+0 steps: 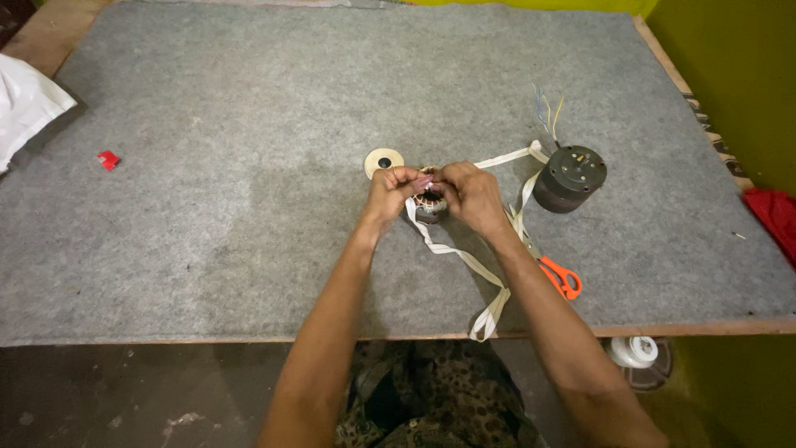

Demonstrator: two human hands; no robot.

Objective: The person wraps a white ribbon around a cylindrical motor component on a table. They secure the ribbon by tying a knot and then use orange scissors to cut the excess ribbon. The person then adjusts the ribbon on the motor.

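Observation:
Both my hands meet over a small round motor stator with copper-coloured windings (431, 206) on the grey felt mat (249, 166). My left hand (388, 191) pinches at its top left side. My right hand (474, 195) grips its right side, fingers closed. A long white cloth tape (464, 257) runs from the stator, loops toward the table's front edge and also trails right to the dark round motor housing (570, 177). Most of the stator is hidden by my fingers.
A small cream tape roll (384, 160) lies just left of my hands. Orange-handled scissors (557, 275) lie by my right forearm. Thin wires (547, 112) stick out of the housing. A red scrap (108, 159), white cloth (25, 104), red cloth (771, 216) and white spool (634, 351) sit around.

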